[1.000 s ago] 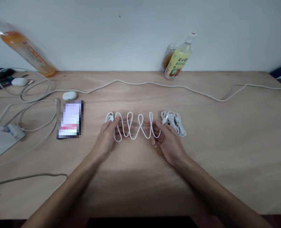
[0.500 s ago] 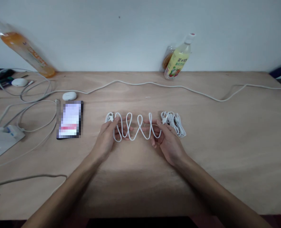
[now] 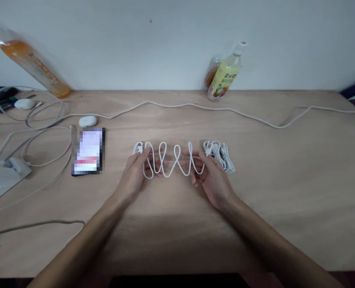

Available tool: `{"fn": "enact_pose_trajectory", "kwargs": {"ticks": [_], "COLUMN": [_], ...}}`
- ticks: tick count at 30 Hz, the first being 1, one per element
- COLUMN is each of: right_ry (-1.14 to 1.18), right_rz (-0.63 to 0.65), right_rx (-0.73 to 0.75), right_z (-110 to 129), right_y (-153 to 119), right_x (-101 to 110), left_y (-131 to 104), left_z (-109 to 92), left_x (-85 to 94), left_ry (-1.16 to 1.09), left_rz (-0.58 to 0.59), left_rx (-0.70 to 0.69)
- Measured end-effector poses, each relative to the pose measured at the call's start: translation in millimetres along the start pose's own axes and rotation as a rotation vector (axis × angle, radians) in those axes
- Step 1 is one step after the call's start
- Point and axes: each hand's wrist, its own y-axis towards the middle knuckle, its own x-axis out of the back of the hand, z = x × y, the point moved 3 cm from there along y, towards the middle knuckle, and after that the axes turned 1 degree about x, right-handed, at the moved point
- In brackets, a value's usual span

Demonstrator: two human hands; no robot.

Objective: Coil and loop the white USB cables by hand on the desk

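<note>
A white charging cable (image 3: 177,160) stretches in wavy loops between my two hands, a little above the table. My left hand (image 3: 135,170) is closed on one end, thumb on top near a plug. The other end, with its white connector, is pinched in my right hand (image 3: 215,176). Just behind the right hand lies a bundle of coiled white cables (image 3: 225,158). Another small white coil (image 3: 136,147) shows past the left thumb, partly hidden. Several fingers of both hands extend beneath the loops.
On the left are a phone (image 3: 89,152), a white earbud case (image 3: 87,121), tangled cables (image 3: 47,129) and a white power strip (image 3: 6,180). A long cable (image 3: 189,105) crosses the table behind. An orange drink bottle (image 3: 35,66) and a yellow-labelled bottle (image 3: 225,76) lean at the wall.
Almost nothing differs. Both hands hold the stretched cable in the same place, with only a very slight shift at the right hand's connector.
</note>
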Motion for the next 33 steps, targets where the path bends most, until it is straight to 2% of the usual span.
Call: {"fn": "enact_pose_trajectory", "kwargs": {"ticks": [18,23,33], "right_ry": [0.002,0.006,-0.014], "right_rz": [-0.024,-0.015,-0.018], "right_rx": [0.007,0.008,0.034], "right_z": [1.1,0.6,-2.5], "right_y": [-0.1,0.1,0.3], "right_x": [0.5,1.3,3.3], "left_y": [-0.8,-0.7,-1.3], "left_z": [-1.2,-1.2,-3.5], "left_x": [2.5,1.4,-5.4], "left_ry": [0.001,-0.012,-0.156], "left_rz": [-0.055,-0.018,0.091], "left_rx": [-0.003,0.021,0.192]}}
